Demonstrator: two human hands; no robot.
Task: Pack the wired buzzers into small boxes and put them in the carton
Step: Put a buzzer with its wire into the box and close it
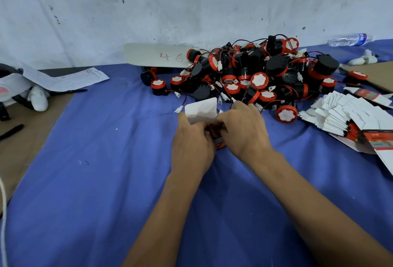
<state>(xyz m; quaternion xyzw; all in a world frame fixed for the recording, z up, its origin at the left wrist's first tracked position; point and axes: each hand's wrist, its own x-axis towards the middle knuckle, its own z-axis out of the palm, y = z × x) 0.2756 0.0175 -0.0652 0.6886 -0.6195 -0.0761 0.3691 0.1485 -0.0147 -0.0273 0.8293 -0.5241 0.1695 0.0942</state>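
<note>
A heap of black and red wired buzzers lies on the blue cloth at the back, right of centre. In front of it, both my hands hold one small box, its white flap standing up. My left hand grips the box from the left. My right hand grips it from the right, fingers curled over the top. The box body is mostly hidden between my hands; a red and dark edge shows below. A fanned stack of flat unfolded boxes lies at the right.
A cardboard strip marked "46" leans on the wall. Brown cardboard lies at the far right, a water bottle behind it. At the left are a printed sheet, a white glove and a black marker.
</note>
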